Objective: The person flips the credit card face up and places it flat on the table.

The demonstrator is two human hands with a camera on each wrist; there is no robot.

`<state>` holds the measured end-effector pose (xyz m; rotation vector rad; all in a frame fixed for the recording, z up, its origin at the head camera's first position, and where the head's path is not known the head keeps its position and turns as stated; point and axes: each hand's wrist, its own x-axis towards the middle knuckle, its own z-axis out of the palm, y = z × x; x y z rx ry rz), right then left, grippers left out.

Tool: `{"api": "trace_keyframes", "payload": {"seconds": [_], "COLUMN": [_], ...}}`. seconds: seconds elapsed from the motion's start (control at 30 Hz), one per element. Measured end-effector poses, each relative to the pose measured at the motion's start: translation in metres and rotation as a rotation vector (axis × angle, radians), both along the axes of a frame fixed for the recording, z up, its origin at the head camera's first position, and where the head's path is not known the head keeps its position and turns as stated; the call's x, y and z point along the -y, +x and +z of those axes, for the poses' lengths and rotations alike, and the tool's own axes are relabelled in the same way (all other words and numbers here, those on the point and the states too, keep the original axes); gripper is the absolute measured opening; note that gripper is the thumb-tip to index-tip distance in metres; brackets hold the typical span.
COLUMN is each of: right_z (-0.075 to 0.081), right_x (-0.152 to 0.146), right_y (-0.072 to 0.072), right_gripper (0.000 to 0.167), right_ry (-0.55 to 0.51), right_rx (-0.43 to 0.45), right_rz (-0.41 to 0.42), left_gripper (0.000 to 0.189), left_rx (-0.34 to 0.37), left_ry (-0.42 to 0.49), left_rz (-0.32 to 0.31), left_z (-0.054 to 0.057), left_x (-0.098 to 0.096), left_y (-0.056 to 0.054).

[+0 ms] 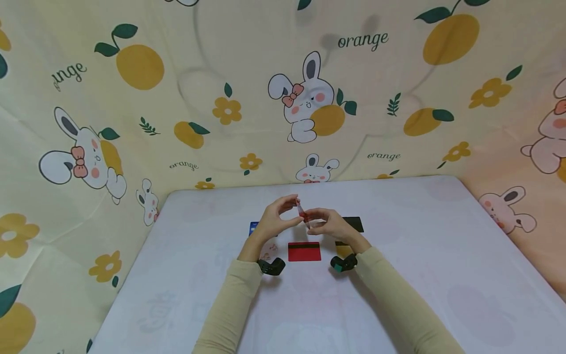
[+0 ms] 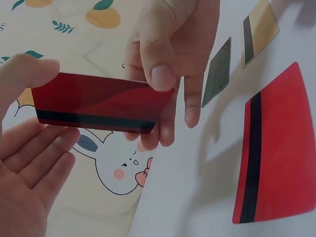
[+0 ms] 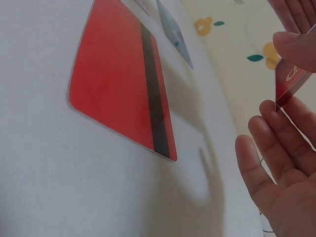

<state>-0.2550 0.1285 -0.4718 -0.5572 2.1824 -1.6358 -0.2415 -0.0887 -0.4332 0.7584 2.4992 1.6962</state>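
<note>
Evidently, the fingers of both hands grasp one dark red card (image 2: 98,101), held up clear of the desk (image 1: 305,305); the left hand (image 1: 277,219) has its thumb at the upper edge of one end and its fingers under the lower edge; the right hand (image 1: 329,223) pinches the opposite end, thumb across the near face, fingers behind; the card's face in the left wrist view carries a black stripe along its lower side; the right wrist view shows a pale outlined mark on the other face, partly covered by the thumb.

Below the hands, a red card (image 1: 304,251) lies flat between the two wrists, its black stripe towards the far side; a blue card (image 1: 253,226) lies by the left hand, partly hidden; a pale patterned card (image 1: 268,251) lies beside the left wrist, its print too small to read; a black card (image 1: 355,224) lies beyond the right wrist; a gold card (image 1: 344,250) with a dark stripe lies nearer, partly covered.

Each wrist bears a black device (image 1: 271,266); both sleeves (image 1: 393,295) are beige; behind the desk hangs a cream cloth (image 1: 256,44) printed with oranges, flowers and rabbits.
</note>
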Motion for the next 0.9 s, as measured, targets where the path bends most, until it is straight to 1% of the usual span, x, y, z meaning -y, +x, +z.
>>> {"api": "trace_keyframes", "payload": {"seconds": [0.3, 0.53, 0.73, 0.9], "right_z": [0.003, 0.004, 0.004, 0.008], "right_x": [-0.005, -0.006, -0.009, -0.01], "right_y": [0.002, 0.0, -0.003, -0.001], "right_gripper": [0.052, 0.055, 0.054, 0.054], "right_ry": [0.002, 0.039, 0.08, 0.081], "right_rx": [-0.007, -0.011, -0.039, -0.058], "right_rz": [0.009, -0.026, -0.036, -0.03], "left_gripper": [0.059, 0.059, 0.059, 0.059], "left_rx": [-0.02, -0.03, -0.009, 0.005], "left_ry": [-0.008, -0.022, -0.045, -0.056], "left_rz": [0.007, 0.003, 0.007, 0.008], "left_z": [-0.001, -0.001, -0.001, 0.0], "left_x": [0.003, 0.004, 0.006, 0.007], "left_y": [0.001, 0.0, 0.001, 0.003]}}
